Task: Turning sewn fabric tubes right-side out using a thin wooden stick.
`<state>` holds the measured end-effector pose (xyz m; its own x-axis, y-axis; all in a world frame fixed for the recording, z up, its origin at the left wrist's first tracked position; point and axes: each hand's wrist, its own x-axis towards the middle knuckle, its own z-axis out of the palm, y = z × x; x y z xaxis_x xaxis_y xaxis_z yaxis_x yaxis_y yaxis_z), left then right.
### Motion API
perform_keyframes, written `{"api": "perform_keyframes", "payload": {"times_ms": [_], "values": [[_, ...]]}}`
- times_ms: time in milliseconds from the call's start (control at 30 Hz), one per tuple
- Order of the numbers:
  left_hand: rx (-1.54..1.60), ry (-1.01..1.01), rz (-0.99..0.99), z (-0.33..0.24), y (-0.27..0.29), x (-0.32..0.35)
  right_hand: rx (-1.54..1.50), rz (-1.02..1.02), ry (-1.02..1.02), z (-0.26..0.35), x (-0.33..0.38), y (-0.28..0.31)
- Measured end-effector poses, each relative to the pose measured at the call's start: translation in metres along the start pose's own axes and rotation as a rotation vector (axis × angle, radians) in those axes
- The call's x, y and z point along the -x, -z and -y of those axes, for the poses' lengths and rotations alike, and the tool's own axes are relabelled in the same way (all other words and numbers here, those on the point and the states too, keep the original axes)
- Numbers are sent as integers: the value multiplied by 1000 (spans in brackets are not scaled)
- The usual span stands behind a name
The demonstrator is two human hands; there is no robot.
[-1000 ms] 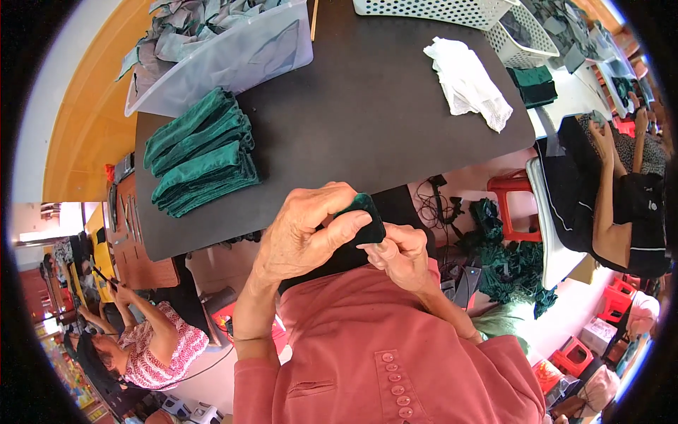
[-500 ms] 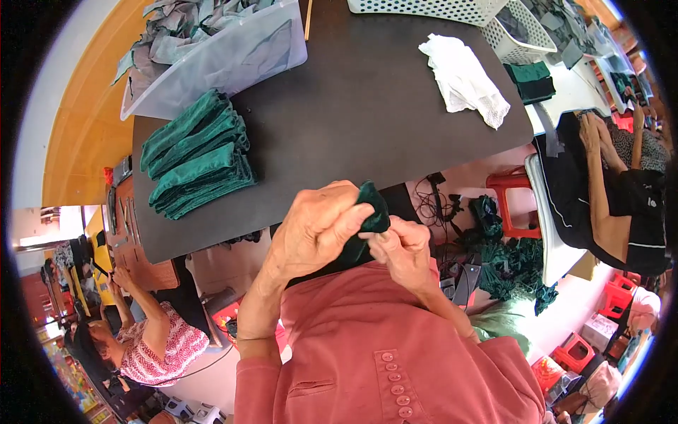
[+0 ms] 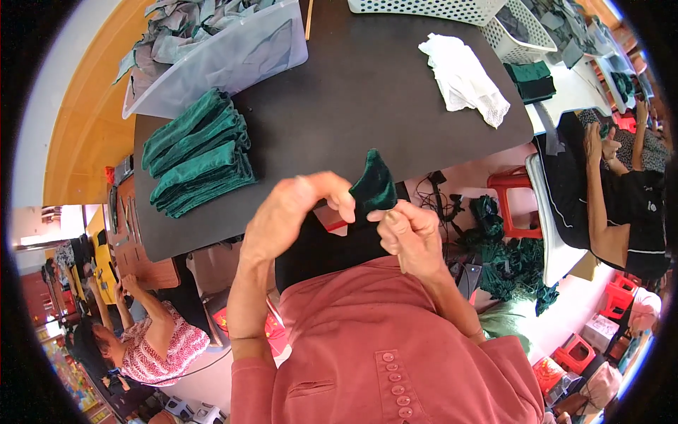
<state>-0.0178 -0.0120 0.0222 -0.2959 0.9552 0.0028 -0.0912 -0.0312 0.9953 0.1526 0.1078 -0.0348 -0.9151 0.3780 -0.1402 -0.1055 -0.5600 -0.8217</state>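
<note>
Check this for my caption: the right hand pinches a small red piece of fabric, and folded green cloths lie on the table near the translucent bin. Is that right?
Not quite: the small piece of fabric is dark green, not red, as the head view shows. The right hand does pinch it, and folded green cloths lie on the table near the translucent bin.

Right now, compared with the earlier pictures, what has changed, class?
The small green velvet piece now reaches further up the picture, its tip pointing up. The left hand has drawn left to its edge; contact is unclear. The right hand still pinches its lower end. The green stacks and white cloth stayed put.
</note>
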Motion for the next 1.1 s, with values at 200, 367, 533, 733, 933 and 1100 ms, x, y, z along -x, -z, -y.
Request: {"api": "perform_keyframes", "payload": {"times_ms": [200, 367, 533, 733, 933, 1100], "values": [[-94, -67, -193, 4, -2, -10, -46, 48, -91, 4, 2, 1], [-402, -168, -128, 0, -9, -16, -42, 70, -136, 10, -3, 2], [-355, -111, -319, -20, -5, -19, 706, 38, 262, 22, -12, 12], [-378, -120, -267, -26, 4, -29, 1146, 89, 442, 38, -16, 13], [-154, 215, -221, -11, -6, -42, 1328, 241, 715, 46, -28, 8], [-214, 154, -164, 0, -6, -44, 860, 349, 679, 46, -21, 4]]}}
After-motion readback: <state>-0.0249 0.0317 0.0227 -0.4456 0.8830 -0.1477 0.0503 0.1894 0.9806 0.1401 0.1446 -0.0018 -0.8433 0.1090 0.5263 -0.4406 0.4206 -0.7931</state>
